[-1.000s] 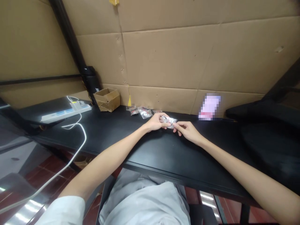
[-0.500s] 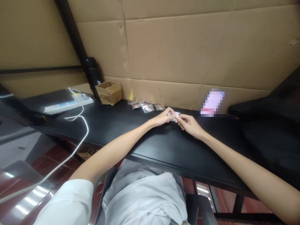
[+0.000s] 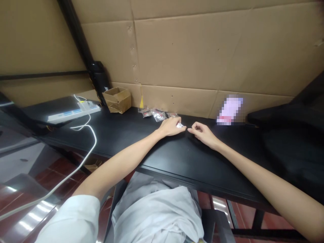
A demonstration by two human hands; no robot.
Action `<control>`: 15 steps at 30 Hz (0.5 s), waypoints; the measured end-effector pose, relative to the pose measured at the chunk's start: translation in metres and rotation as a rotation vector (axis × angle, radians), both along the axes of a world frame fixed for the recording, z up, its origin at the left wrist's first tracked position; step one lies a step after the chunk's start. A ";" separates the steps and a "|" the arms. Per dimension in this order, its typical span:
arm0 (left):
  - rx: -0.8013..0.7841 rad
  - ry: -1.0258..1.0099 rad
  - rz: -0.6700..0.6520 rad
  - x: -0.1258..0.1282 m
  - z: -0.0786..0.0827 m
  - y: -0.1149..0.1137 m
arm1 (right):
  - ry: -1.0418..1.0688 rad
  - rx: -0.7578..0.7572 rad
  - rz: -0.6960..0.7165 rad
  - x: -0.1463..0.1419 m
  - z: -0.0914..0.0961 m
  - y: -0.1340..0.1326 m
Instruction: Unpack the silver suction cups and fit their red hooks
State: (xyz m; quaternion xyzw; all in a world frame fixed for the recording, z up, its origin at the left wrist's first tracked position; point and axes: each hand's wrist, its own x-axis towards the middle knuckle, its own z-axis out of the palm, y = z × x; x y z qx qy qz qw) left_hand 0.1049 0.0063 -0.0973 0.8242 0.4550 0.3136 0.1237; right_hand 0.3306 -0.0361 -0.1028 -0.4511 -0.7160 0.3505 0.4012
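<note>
My left hand (image 3: 170,127) is closed on a small shiny clear plastic packet (image 3: 180,125), which shows between its thumb and fingers over the black table (image 3: 174,152). Most of this packet is hidden by the hand. Just to the right, separated by a narrow gap, is my right hand (image 3: 202,133). Its thumb points toward the packet, its fingers are loosely bent, and nothing shows in it. Behind my left hand, several similar packets (image 3: 159,115) with reddish contents lie along the cardboard wall.
An open cardboard box (image 3: 117,100) stands at the back left beside a black bottle (image 3: 100,79). Further left lies a white power strip (image 3: 73,113), its cable (image 3: 94,135) hanging over the edge. A blurred-out phone-like screen (image 3: 230,110) leans at the back right, near a black bag (image 3: 291,141).
Both hands were together on the packet. My right hand has let go of it, and my left hand has drawn it slightly left, turning over it.
</note>
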 end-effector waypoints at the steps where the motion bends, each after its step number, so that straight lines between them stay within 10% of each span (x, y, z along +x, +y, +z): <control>1: 0.007 0.045 0.000 0.000 -0.001 0.001 | -0.023 0.007 0.004 0.000 0.000 0.000; 15: 0.017 0.109 0.139 -0.022 0.002 0.012 | -0.043 0.026 0.034 0.004 -0.004 0.002</control>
